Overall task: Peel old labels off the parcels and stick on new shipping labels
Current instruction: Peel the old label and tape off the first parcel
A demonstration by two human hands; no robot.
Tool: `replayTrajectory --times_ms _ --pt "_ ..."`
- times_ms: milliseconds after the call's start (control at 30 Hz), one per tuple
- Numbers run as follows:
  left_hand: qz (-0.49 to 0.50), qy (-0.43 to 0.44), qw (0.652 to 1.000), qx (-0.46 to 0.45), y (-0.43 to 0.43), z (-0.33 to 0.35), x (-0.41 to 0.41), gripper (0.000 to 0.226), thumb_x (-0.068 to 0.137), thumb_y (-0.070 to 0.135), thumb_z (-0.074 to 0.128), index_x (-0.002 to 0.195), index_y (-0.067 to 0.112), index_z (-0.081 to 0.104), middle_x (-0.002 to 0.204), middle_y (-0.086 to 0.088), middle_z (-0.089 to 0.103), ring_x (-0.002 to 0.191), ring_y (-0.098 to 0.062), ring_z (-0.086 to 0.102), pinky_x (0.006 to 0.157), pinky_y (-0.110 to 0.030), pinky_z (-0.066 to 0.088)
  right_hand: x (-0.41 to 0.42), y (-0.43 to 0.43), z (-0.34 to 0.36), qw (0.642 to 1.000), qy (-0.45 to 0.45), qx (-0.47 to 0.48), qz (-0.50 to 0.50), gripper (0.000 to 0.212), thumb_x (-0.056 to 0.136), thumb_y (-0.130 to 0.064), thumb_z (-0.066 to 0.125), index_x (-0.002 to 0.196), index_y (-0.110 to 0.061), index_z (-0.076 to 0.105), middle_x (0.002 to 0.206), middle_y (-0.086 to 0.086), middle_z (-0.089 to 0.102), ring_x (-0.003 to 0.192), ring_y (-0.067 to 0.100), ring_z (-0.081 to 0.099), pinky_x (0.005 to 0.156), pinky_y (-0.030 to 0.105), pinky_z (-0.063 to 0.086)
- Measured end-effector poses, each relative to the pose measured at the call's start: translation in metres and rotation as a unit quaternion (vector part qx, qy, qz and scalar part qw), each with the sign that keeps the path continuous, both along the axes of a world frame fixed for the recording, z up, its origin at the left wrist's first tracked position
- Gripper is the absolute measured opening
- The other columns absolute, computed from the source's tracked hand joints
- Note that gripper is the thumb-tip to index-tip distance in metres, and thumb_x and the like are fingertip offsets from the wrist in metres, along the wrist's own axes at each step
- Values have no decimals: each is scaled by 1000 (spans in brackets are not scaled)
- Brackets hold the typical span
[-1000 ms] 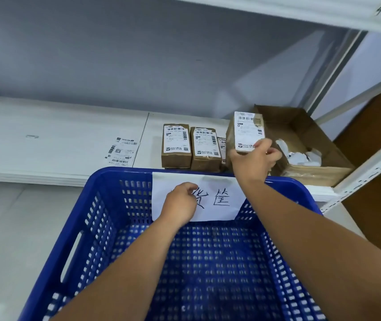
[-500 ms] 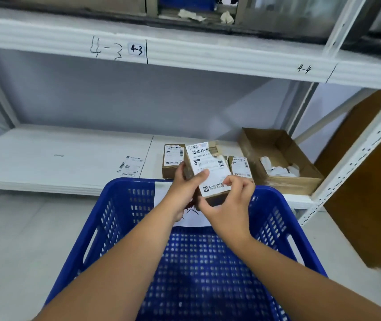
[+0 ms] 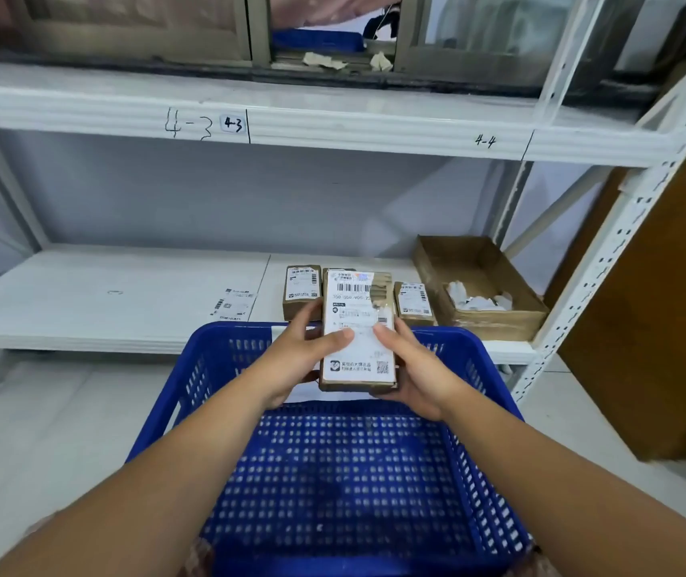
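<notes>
On the shelf (image 3: 103, 301) lies a loose label sheet (image 3: 233, 304). The left hand (image 3: 297, 362) grasps the left side of the parcel (image 3: 358, 356), above the far rim of the blue basket (image 3: 233, 330); the right hand (image 3: 414, 370) grasps its right side, both thumbs on top

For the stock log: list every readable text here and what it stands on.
"4-3": handwritten on the white metal shelf edge.
"4-3": small white sticker beside it.
"4-4": handwritten further right on that edge.
White label on the nearest brown cardboard parcel: too blurred.
Other parcels' labels: too small.
</notes>
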State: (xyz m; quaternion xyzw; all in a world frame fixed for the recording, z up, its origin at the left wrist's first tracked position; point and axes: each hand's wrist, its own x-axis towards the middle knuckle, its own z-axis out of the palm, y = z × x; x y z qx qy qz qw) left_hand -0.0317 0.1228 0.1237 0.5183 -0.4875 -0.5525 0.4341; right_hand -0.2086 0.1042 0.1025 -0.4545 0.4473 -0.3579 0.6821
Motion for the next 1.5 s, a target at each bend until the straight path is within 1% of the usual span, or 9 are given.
replayTrajectory --times_ms 100,167,333,567,700,833,1033,1200,1500 --pt "94 45 992 -68 2 1 -4 24 90 20 61 111 30 59 109 9 69 95 -5 66 82 -26 55 4 1 -2 1000 14 8 -2 75 77 -44 71 143 -41 35 114 -2 72 116 25 62 105 57 42" --pt "145 18 981 -124 1 6 -4 20 94 16 56 107 30 64 97 20 69 90 5 65 76 -17 53 7 2 -4 1000 18 12 -18 67 87 -37 68 142 -42 32 111 -2 72 112 24 63 105 55 43" --pt "176 -98 964 -174 -4 6 4 31 94 13 55 124 20 61 108 18 65 103 0 61 93 -32 52 12 2 -4 1000 19 6 -21 70 87 -32 67 146 -41 29 107 -5 74 110 22 64 104 53 45" --pt "227 -157 942 -191 -9 3 8 18 92 16 58 104 27 65 108 9 65 95 -8 64 86 -36 54 17 4 -5 999 29 -7 -13 88 77 -33 73 151 -37 25 108 -6 73 110 20 65 109 50 41" --pt "275 -234 910 -204 -7 4 12 12 91 20 61 96 26 69 119 11 56 85 17 50 75 1 35 21 9 -9 999 39 -5 -10 82 79 -37 72 148 -38 28 106 -6 74 109 20 65 109 51 40" --pt "285 -299 881 -231 -2 5 12 10 90 21 62 95 21 70 122 11 55 79 3 55 76 -20 41 23 13 -10 999 44 -1 -4 71 87 -35 68 147 -39 30 109 -5 74 108 19 66 107 52 42" --pt "269 -391 837 -273 3 3 9 13 95 21 53 96 13 63 108 4 61 74 -17 58 64 -28 36 24 15 -13 998 55 8 13 66 89 -43 63 145 -43 29 114 -4 72 109 21 66 102 56 45" --pt "235 -406 844 -261 4 2 9 16 98 21 48 98 11 60 98 -1 63 78 -14 49 68 -35 43 28 14 -20 996 86 25 27 54 94 -62 43 144 -44 33 118 -8 70 111 17 65 97 52 51" --pt "136 -465 836 -259 13 -1 8 9 100 17 34 102 9 39 77 -12 58 63 -33 55 50 -34 37 28 10 -24 992 105 61 13 62 88 -69 47 140 -36 40 115 -4 72 108 22 66 88 58 54"
